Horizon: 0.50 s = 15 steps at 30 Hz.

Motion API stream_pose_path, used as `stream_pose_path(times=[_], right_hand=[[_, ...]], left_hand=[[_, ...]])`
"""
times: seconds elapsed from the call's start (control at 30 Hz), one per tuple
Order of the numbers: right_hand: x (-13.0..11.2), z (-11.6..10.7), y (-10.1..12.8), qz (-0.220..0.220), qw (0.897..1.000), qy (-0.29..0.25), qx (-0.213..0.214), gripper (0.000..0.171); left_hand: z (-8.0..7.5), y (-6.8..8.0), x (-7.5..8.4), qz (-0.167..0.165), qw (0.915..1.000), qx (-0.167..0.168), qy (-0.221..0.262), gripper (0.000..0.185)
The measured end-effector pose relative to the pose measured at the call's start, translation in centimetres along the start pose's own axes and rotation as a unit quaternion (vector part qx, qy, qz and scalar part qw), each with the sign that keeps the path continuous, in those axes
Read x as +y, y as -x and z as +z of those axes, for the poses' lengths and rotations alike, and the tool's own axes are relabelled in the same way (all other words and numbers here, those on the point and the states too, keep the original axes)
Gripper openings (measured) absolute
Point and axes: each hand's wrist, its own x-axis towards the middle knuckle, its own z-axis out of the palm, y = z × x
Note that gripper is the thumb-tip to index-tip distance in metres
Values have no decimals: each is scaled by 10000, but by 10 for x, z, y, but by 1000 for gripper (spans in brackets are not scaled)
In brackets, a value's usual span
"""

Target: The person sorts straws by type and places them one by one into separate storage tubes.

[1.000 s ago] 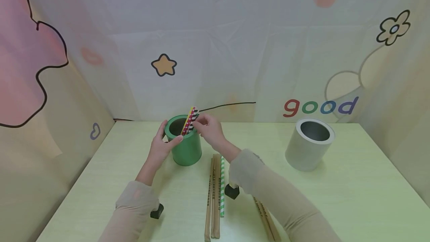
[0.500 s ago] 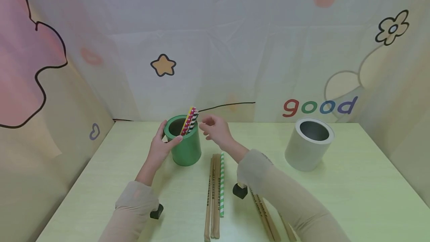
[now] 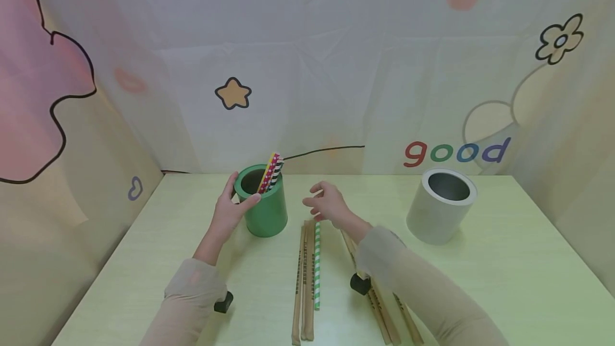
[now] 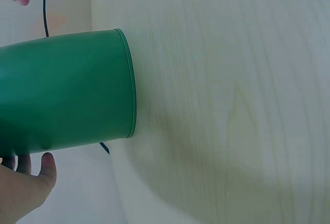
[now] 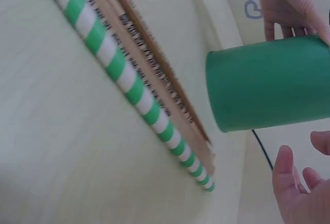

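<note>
The green-striped straw (image 3: 317, 266) lies flat mid-surface beside the brown wrapped straws (image 3: 304, 282), pointing toward the near edge. We judge it light, thin-walled paper, easily crushed and prone to rolling, so a gentle pinch near its far end suits. Our right hand (image 3: 329, 206) hovers just above that end, grip loosely open and empty. Our left hand (image 3: 229, 210) wraps the green cup (image 3: 266, 212), which holds patterned straws (image 3: 271, 172).

Left hand (image 3: 229, 208) curled in a grip; right hand (image 3: 329, 207) hovers, fingers relaxed.
</note>
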Motion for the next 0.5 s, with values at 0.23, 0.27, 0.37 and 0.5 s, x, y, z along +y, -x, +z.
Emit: stream_pose_path(times=[0.23,0.27,0.37,0.5], right_hand=[[22,-2,4,252,9989,350,-159,42],[25,-2,4,288,9987,375,-168,41],[33,-1,5,363,9981,459,-205,40],[42,0,6,413,9971,605,-217,38]], left_hand=[[0,3,8,-142,9998,-57,122,84],[0,4,11,-161,9998,-63,142,84],[0,9,19,-176,9997,-70,158,82],[0,14,25,-141,9998,-85,147,81]])
